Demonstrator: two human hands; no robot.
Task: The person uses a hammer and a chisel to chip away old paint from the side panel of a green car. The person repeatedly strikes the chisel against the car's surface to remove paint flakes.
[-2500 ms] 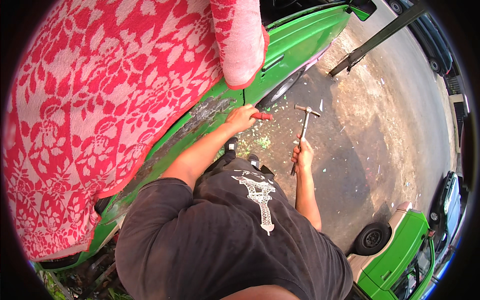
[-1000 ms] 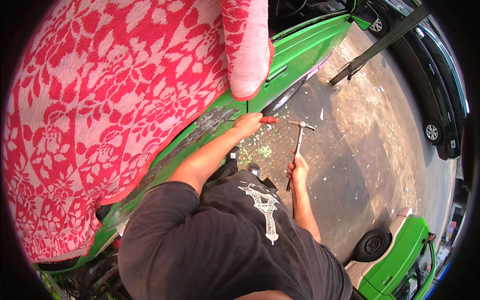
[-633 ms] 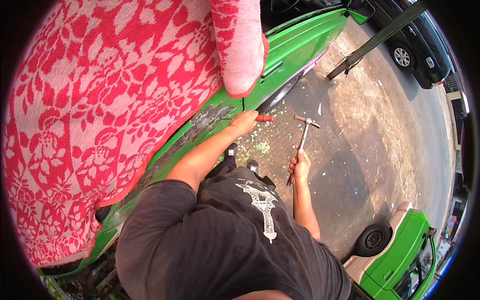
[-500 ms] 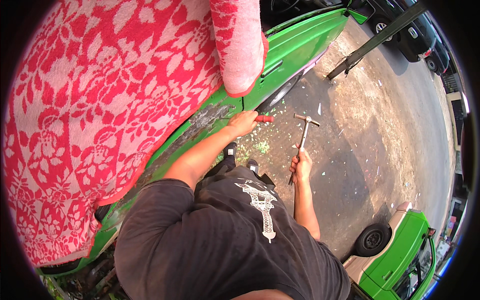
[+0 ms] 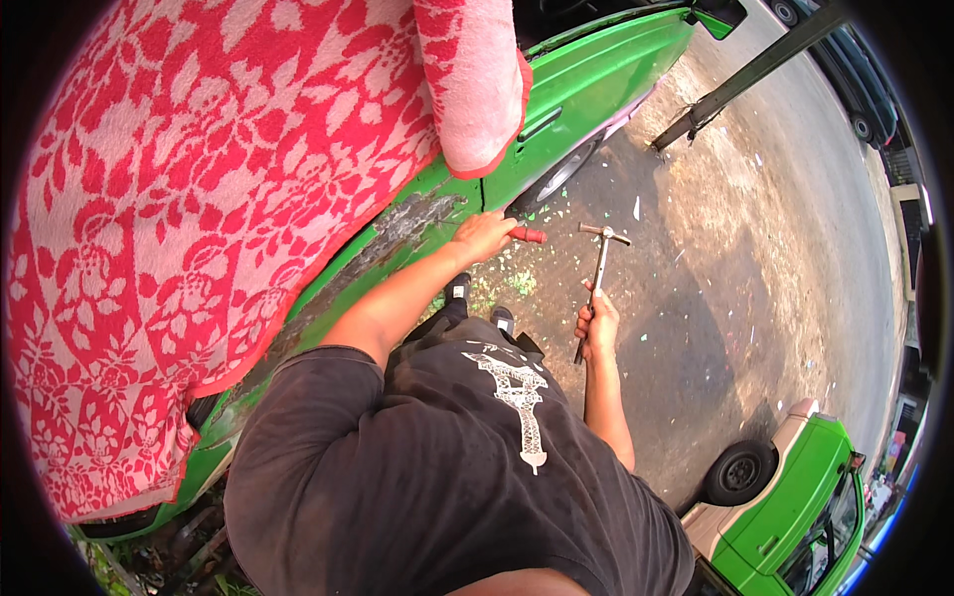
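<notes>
My left hand (image 5: pixel 483 236) is closed round a red-handled tool (image 5: pixel 527 234), next to the side of a green vehicle (image 5: pixel 556 129). The handle's end points right, away from the panel; the tool's working end is mostly hidden, so its kind is unclear. Just left of that hand is a rough grey, scraped patch (image 5: pixel 412 221) on the green bodywork. My right hand (image 5: pixel 598 323) grips a hammer (image 5: pixel 601 260) by its shaft, head upward, apart from the vehicle and to the right of the red handle.
A red and pink floral blanket (image 5: pixel 219 179) drapes over the vehicle. A slanting metal post (image 5: pixel 745 79) stands at upper right. Another green vehicle (image 5: pixel 795 497) with a dark wheel (image 5: pixel 740 473) is at lower right. A dark car (image 5: pixel 845 79) is on the road.
The hammer has shifted slightly left and up in my right hand. My left hand stays by the panel with its tool, a little higher. Dark cars on the road have moved upward in view.
</notes>
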